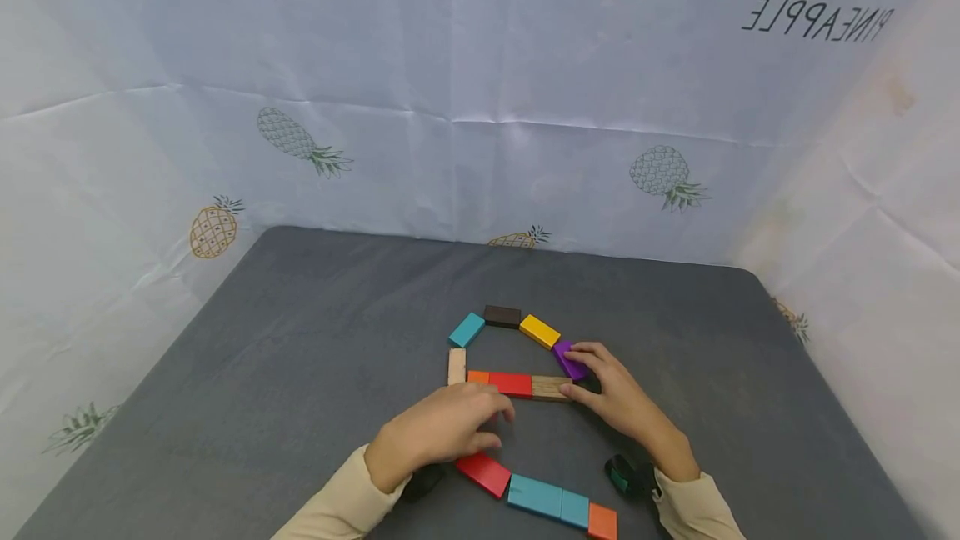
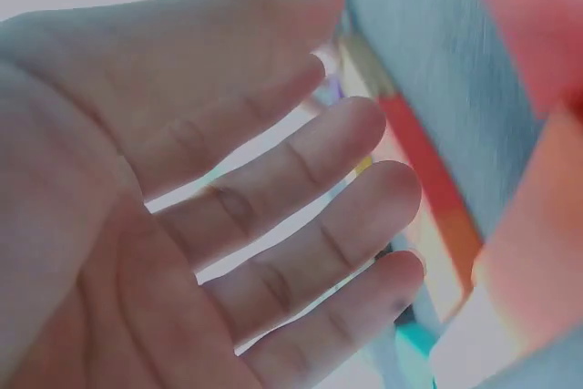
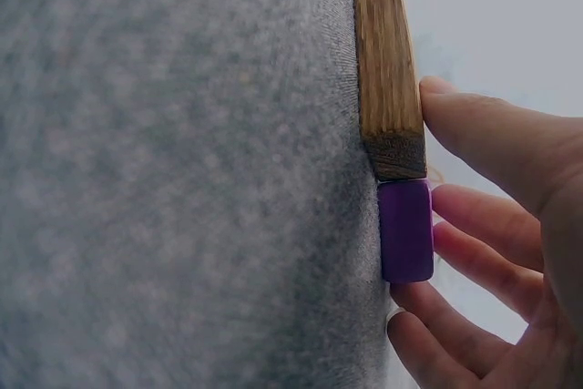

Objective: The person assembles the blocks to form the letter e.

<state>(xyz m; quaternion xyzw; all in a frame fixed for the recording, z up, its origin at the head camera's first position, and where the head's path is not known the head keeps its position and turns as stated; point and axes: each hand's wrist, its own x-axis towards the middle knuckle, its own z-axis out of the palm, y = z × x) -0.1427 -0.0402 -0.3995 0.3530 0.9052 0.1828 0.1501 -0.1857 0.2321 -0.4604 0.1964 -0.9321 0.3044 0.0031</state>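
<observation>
My right hand [image 1: 621, 398] is at the right side of a row of blocks. Its fingertips touch the purple block [image 1: 574, 368], and its thumb rests on the end of the brown wooden block [image 3: 387, 61]. In the right wrist view those two blocks meet end to side. A red block [image 1: 512, 384] and an orange block [image 1: 477, 377] continue the row leftward. My left hand [image 1: 442, 425] hovers over the left side of the shape with loosely bent fingers and an empty palm, hiding some blocks beneath. A pale wooden block [image 1: 457, 365] shows just beyond it.
A teal block [image 1: 467, 330], a dark brown block [image 1: 502, 316] and a yellow block [image 1: 540, 331] form an arch behind. Nearer me lie a red block [image 1: 483, 473], teal blocks [image 1: 535, 496] and an orange block [image 1: 602, 521]. All are on the grey table [image 1: 337, 315], with pineapple-print cloth [image 1: 450, 65] around.
</observation>
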